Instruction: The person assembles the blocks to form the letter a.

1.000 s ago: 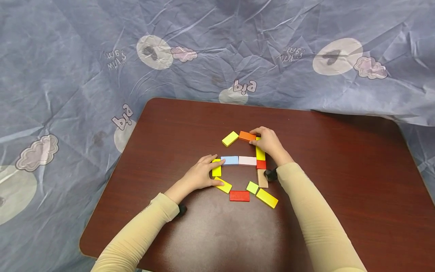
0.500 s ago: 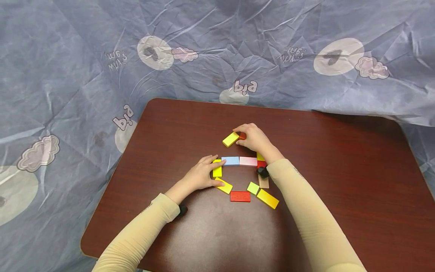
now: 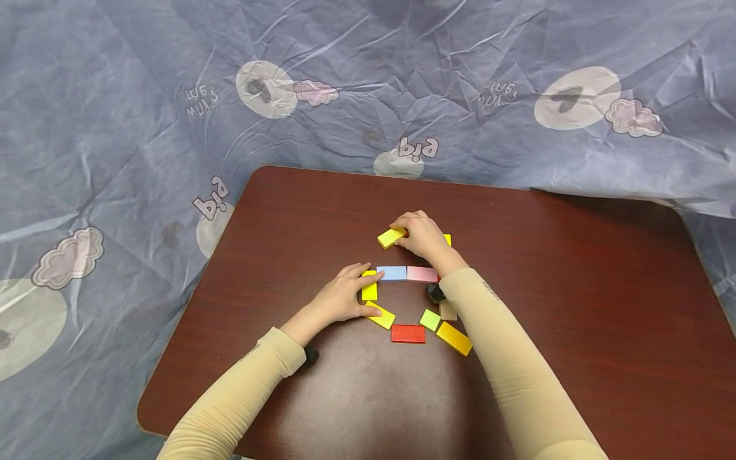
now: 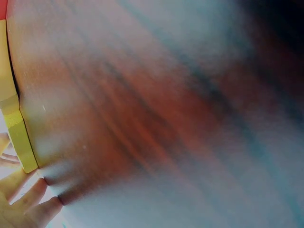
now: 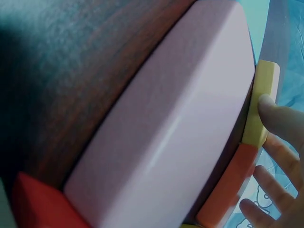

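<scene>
My right hand (image 3: 424, 237) pinches the far yellow block (image 3: 389, 239) between thumb and fingers. In the right wrist view the thumb lies on that block's side, and an orange block (image 5: 228, 187) meets its end. My left hand (image 3: 343, 295) rests at the left of the layout. Its index finger reaches over the upright yellow block (image 3: 369, 291) to the corner of the blue block (image 3: 392, 273); its thumb touches the slanted yellow block (image 3: 383, 319). Beside the blue block lies a pink block (image 3: 421, 275).
Nearer the person lie a red block (image 3: 408, 333), a small lime-green block (image 3: 430, 319) and a golden-yellow block (image 3: 453, 338). A plain wooden block (image 3: 448, 311) is partly covered by the right sleeve. Behind the brown table (image 3: 575, 268) hangs a patterned grey-blue cloth (image 3: 356, 70).
My right hand has moved left along the far side, from the orange block to the yellow block, and now hides the orange one in the head view. My left hand has stayed in place.
</scene>
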`<act>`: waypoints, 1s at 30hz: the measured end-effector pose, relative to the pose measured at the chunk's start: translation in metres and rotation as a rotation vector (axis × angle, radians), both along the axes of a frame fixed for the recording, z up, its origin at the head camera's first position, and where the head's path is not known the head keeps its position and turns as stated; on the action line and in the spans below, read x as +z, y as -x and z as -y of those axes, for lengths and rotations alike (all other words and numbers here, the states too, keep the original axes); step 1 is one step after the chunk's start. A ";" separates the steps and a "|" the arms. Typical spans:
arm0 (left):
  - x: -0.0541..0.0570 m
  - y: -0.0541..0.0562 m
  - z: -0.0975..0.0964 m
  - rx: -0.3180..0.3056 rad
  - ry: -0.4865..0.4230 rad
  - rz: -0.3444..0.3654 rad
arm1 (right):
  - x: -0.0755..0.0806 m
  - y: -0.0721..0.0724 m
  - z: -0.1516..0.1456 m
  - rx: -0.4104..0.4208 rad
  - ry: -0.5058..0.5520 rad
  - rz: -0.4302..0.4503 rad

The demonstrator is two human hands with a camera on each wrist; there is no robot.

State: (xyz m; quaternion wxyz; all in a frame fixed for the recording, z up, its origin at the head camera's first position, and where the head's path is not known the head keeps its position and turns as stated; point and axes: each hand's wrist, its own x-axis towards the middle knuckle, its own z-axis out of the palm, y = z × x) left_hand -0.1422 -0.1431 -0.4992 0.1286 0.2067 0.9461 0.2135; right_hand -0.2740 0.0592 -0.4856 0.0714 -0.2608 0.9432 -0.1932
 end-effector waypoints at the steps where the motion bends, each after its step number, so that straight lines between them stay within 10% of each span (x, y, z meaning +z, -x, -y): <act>1: 0.000 0.000 0.000 0.001 0.002 0.003 | -0.001 0.000 0.000 -0.004 0.003 0.000; 30: 0.000 0.001 0.002 -0.008 -0.006 -0.005 | -0.005 0.000 -0.001 -0.055 0.061 0.003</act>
